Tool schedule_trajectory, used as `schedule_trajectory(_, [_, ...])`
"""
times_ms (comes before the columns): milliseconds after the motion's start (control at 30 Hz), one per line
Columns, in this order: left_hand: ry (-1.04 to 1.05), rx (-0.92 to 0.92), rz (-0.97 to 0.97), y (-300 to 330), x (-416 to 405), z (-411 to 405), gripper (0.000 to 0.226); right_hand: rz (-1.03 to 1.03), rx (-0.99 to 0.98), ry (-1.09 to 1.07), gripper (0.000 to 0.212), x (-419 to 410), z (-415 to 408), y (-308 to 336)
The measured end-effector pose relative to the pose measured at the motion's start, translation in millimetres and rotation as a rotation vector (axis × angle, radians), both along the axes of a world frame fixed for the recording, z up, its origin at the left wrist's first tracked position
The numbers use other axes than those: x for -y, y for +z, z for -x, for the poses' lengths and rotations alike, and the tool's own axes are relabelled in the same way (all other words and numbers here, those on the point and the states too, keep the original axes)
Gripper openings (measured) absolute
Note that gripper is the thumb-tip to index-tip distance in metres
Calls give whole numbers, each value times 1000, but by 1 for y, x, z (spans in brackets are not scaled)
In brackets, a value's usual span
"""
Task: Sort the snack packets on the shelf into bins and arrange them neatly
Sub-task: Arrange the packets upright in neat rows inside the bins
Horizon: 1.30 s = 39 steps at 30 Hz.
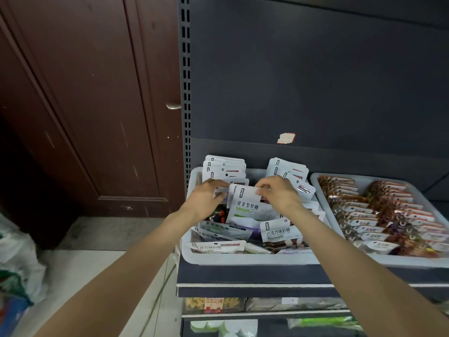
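A white bin on the dark shelf holds white candy packets. Two stacks stand upright at its back, a left stack and a right stack. Loose packets lie jumbled at the front. My left hand and my right hand both pinch the top edge of a small upright bunch of white packets with a green band, held over the middle of the bin. My fingers hide the bunch's top corners.
A second white bin to the right holds brown snack packets in tidy rows. Lower shelves carry more goods. A brown door stands to the left, with bags on the floor beside it.
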<state>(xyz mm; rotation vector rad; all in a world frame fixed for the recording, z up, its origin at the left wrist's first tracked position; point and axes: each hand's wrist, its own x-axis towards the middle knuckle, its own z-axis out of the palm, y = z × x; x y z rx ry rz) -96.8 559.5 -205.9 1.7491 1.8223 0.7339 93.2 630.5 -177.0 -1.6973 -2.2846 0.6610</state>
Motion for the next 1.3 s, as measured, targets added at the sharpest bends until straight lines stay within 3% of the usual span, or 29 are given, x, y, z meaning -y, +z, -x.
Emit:
schedule_trajectory(200, [47, 101, 45, 6, -5, -1, 35, -2, -107, 70, 21, 0, -1, 6])
schedule_trajectory(300, [116, 52, 58, 6, -11, -4, 10, -23, -154, 92, 22, 4, -3, 6])
schedule_trajectory(433, [244, -64, 1, 5, -14, 3, 10, -124, -72, -39, 21, -2, -16, 5])
schedule_trajectory(767, [448, 109, -74, 8, -14, 14, 20, -145, 111, -218, 23, -8, -15, 24])
schedule_trajectory(900, [367, -68, -156, 11, -12, -3, 54, -106, -35, -242, 20, -5, -8, 35])
schedule_trajectory(967, [200, 45, -190, 16, -11, -16, 57, -109, -107, -241, 18, 0, -5, 41])
schedule_trajectory(1067, [-101, 275, 28, 24, -9, -39, 60, -123, -218, -291, 17, 4, -4, 51])
schedule_trajectory(1167, [-214, 272, 146, 29, -11, -58, 76, -60, -370, -380, 21, 3, -9, 55])
schedule_trajectory(1233, [-209, 267, 112, 32, -14, -65, 74, 78, -504, -407, 16, 4, -11, 53])
schedule_trajectory(1300, [-170, 282, 33, 35, -16, -63, 50, 226, -658, -392, 16, 2, -14, 48])
